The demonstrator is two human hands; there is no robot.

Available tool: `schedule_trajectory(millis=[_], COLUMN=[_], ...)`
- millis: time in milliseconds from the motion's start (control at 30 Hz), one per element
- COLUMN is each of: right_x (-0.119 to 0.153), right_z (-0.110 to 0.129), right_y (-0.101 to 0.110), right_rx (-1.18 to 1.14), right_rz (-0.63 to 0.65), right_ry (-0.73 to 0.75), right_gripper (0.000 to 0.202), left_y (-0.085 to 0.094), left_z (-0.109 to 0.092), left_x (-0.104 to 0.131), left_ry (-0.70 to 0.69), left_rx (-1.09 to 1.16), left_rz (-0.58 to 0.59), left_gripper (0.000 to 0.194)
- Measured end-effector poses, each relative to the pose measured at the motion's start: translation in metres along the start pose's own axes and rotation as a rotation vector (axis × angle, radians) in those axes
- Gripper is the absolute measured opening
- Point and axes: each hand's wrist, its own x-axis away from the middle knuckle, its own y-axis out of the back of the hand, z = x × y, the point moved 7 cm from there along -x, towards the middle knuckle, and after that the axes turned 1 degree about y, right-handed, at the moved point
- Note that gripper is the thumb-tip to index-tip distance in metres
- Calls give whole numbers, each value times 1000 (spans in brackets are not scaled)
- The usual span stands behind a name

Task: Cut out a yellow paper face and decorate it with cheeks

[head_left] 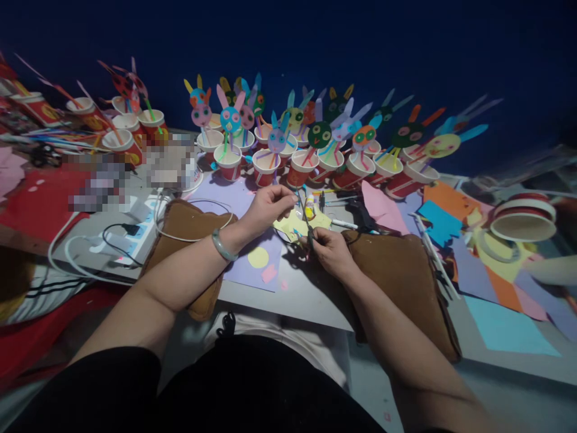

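My right hand (pixel 328 246) is closed on the handles of dark scissors (pixel 308 222), whose blades point up and away from me. Just left of the blades, my left hand (pixel 273 207) has its fingers pinched together near the scissors' tips; what they hold is too small to make out. Beneath and between the hands lies cut yellow paper (pixel 285 227). Behind it stands a small yellow glue bottle (pixel 309 205). Purple paper (pixel 246 264) with a yellow paper circle (pixel 258 258) and pink scraps lies below my left wrist.
Paper cups (pixel 303 167) with colourful rabbit-faced paper figures line the table's back. Brown cushions (pixel 401 282) lie under both forearms. A white power strip (pixel 142 231) with cables is at left. Coloured paper (pixel 509 325), a tape roll (pixel 499 245) and another person's arm (pixel 552 270) are at right.
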Motion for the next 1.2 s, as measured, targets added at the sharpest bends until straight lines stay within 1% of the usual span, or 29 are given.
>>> schedule_trajectory(millis=[133, 200, 300, 433, 533, 633, 900, 1133, 1200], right_x=[3, 3, 1, 0, 0, 1, 1, 1, 1], right_z=[6, 10, 13, 7, 5, 4, -1, -2, -1], right_y=[4, 7, 12, 15, 16, 17, 19, 20, 20], right_rx=[-93, -139, -190, -222, -211, -204, -240, -269, -279], right_rz=[-80, -126, -189, -236, -248, -259, -282, -287, -284], right_ry=[4, 31, 84, 128, 168, 177, 190, 176, 168], right_gripper=[47, 41, 36, 29, 27, 27, 27, 25, 25], left_y=[-3, -6, -14, -27, -32, -34, -33, -33, -32], left_z=[7, 13, 21, 30, 33, 32, 34, 37, 37], left_x=[1, 3, 8, 17, 21, 22, 22, 22, 22], left_ry=[22, 45, 67, 110, 140, 156, 160, 183, 181], left_rx=[19, 24, 12, -11, -16, -23, -48, -42, -48], left_rz=[28, 47, 98, 153, 150, 145, 157, 159, 164], left_gripper=[17, 17, 19, 21, 17, 17, 21, 12, 12])
